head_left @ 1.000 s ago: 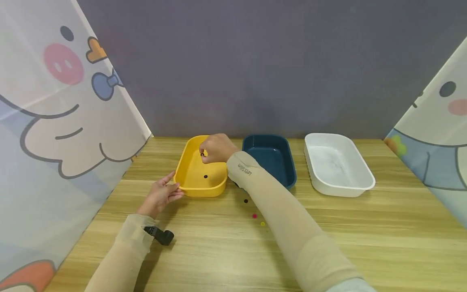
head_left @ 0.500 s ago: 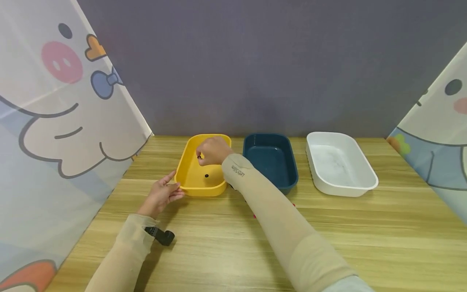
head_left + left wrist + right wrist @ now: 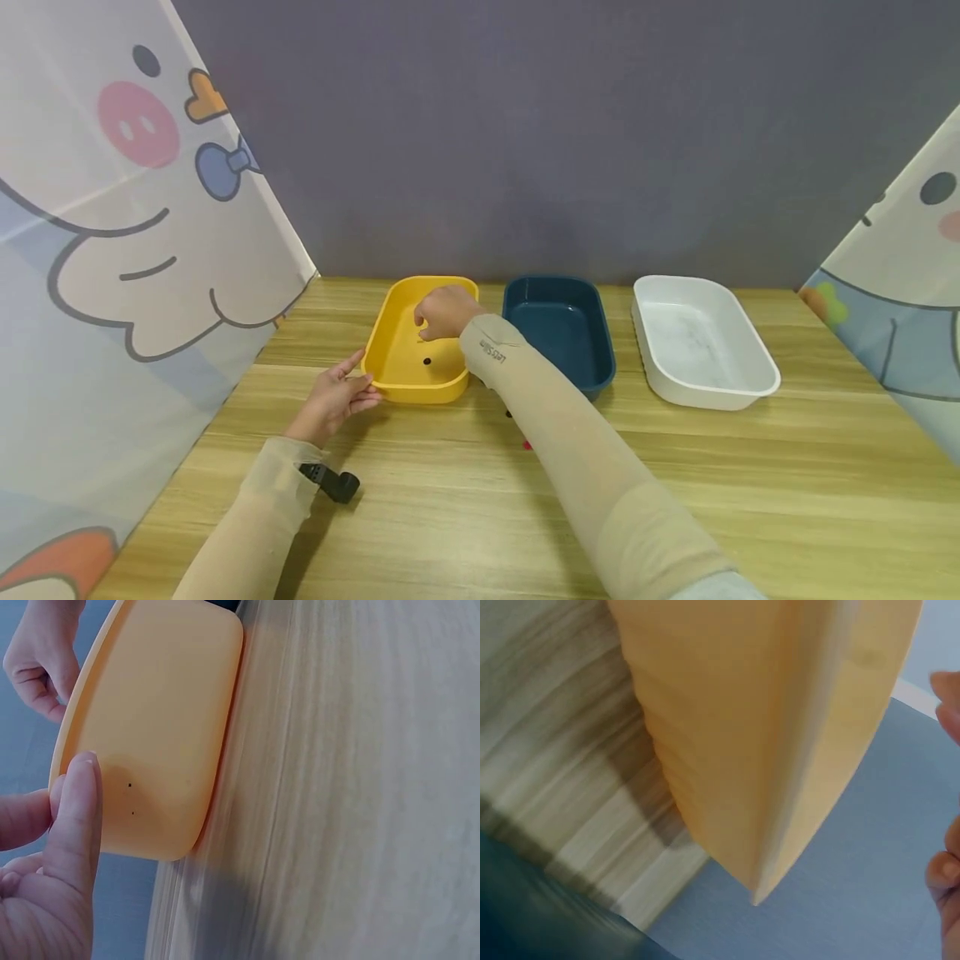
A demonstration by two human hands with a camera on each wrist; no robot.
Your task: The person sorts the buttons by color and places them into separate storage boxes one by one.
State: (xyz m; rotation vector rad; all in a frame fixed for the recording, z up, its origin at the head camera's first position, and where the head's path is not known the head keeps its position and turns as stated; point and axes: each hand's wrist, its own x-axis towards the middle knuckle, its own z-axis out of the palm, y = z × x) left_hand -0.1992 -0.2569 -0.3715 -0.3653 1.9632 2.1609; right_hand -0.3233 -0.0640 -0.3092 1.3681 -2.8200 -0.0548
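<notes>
My left hand (image 3: 335, 402) pinches the near-left corner of the yellow tray (image 3: 420, 393); in the left wrist view the thumb (image 3: 73, 817) presses against the tray's outer wall. Over the inside of that tray hovers my right hand (image 3: 450, 312). Its thumb and fingertips (image 3: 946, 694) stand apart in the right wrist view, with no piece seen between them. A small round black piece (image 3: 427, 362) lies on the tray floor near the front. A faint small mark shows just below the right fingertips, too small to identify.
A dark blue tray (image 3: 558, 333) stands right of the yellow one, and a white tray (image 3: 697, 396) farther right. Partly behind the right forearm, a black piece (image 3: 508, 414) and a pink piece (image 3: 527, 445) lie on the wooden table (image 3: 420, 517). A grey wall (image 3: 525, 142) rises behind.
The small black piece pinched in my right fingertips earlier no longer shows there, and the fingers have parted. My left hand keeps its hold on the yellow tray.
</notes>
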